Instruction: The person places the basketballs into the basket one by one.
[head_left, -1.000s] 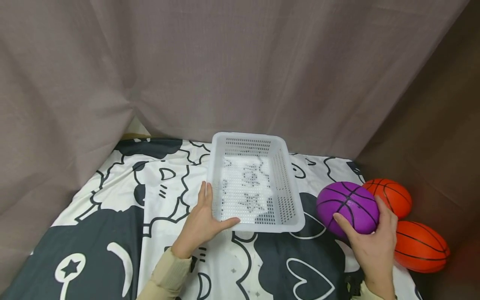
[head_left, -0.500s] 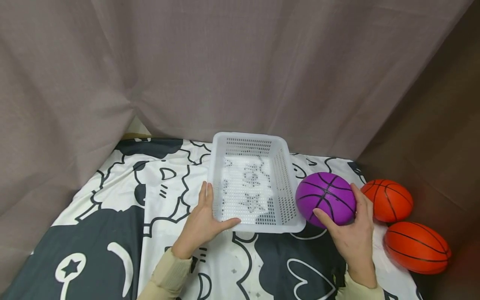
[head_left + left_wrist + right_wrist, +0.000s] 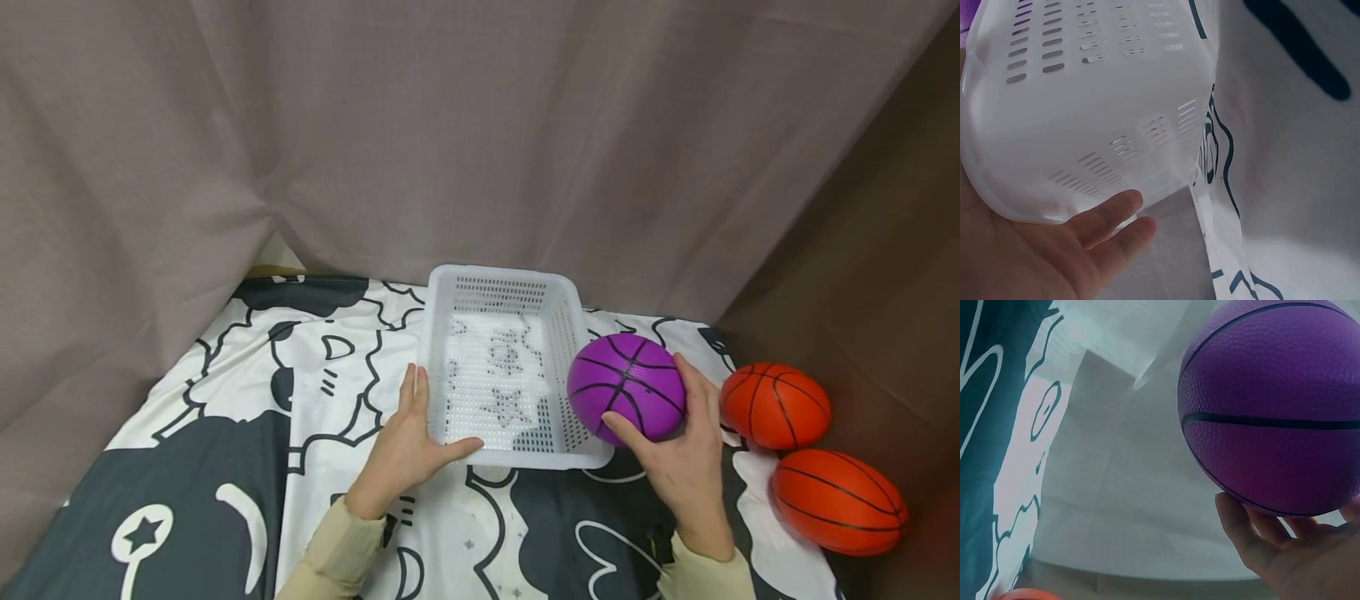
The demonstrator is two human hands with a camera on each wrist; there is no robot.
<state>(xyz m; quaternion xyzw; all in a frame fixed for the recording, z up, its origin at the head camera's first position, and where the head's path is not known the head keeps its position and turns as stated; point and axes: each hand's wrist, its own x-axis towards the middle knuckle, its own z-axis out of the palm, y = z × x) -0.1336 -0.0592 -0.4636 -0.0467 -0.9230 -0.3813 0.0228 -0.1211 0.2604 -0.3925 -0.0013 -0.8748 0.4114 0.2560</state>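
Observation:
A purple basketball (image 3: 624,387) with black lines is gripped by my right hand (image 3: 686,467), thumb on the near side and fingers round its right side. In the right wrist view the fingertips lie under the ball (image 3: 1272,412). In the head view it overlaps the right rim of a white perforated plastic basket (image 3: 525,459). At the basket's near left corner rests my left hand (image 3: 405,458), fingers straight along the outer wall and thumb on the near rim. The left wrist view shows two fingers (image 3: 1125,240) against the basket wall (image 3: 1085,112).
Two orange basketballs, a farther one (image 3: 776,406) and a nearer one (image 3: 840,502), lie at the right. A black and white patterned cloth (image 3: 337,392) covers the surface. Brown curtains (image 3: 450,133) hang at the back and sides.
My right hand has carried the purple basketball leftward, away from the orange basketballs, to the basket's right side. The left hand and the basket have stayed in place.

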